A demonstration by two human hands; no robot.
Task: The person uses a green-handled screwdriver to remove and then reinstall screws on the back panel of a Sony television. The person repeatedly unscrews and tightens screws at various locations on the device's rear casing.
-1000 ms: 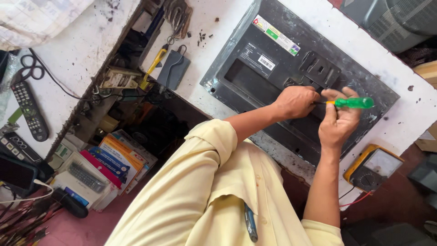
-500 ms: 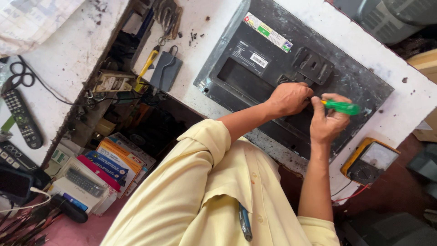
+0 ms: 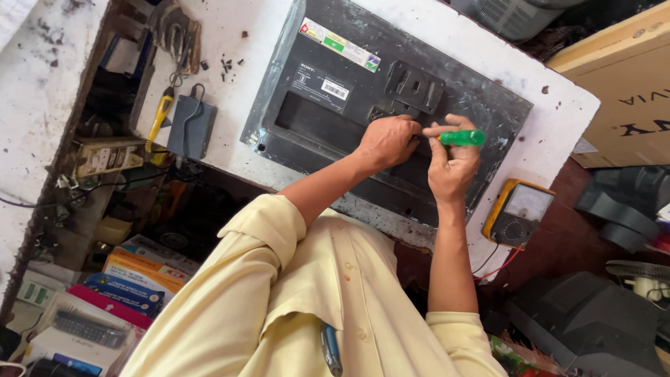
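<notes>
Head view shows us bent over a white workbench (image 3: 488,49) with a flat black television back panel (image 3: 363,91) lying face down on it. Our left hand (image 3: 388,142) rests on the panel near its middle, fingers curled and pressed together around the spot where the tool tip meets the plastic; whether they pinch a screw there we cannot tell, as the knuckles hide it. Our right hand (image 3: 452,166) sits just to the right, thumb and fingers wrapped around a green-handled screwdriver (image 3: 461,137), which lies nearly level and points left toward the left hand. Its tip is covered by the left fingers. Right of the panel, at the bench edge, lies a yellow multimeter (image 3: 518,213) with red and black leads trailing below it. On the left part of the bench we see a grey adapter box (image 3: 190,126) and a yellow-handled tool (image 3: 159,117) beside it. A pen (image 3: 331,349) is clipped in our pale yellow shirt (image 3: 279,307). A cardboard box (image 3: 624,91) stands at far right.
</notes>
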